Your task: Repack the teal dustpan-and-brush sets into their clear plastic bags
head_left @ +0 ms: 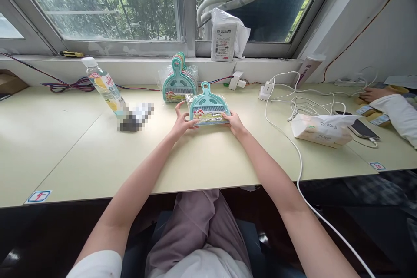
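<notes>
A small teal dustpan-and-brush set [207, 105] in a clear wrapper lies on the pale desk [208, 160], straight ahead of me. My left hand [182, 121] grips its left edge with curled fingers. At the opposite edge, my right hand [233, 122] grips it the same way. Behind it, a stack of several similar sets [180, 79] leans against the window ledge.
A tilted drink bottle [106, 87] stands at left by a blurred object. White cables [299, 104], chargers, a tissue pack [322, 129] and a phone [362, 129] lie at right. Another person's hand and white sleeve [394, 110] rest far right. A white bag [226, 34] sits on the sill.
</notes>
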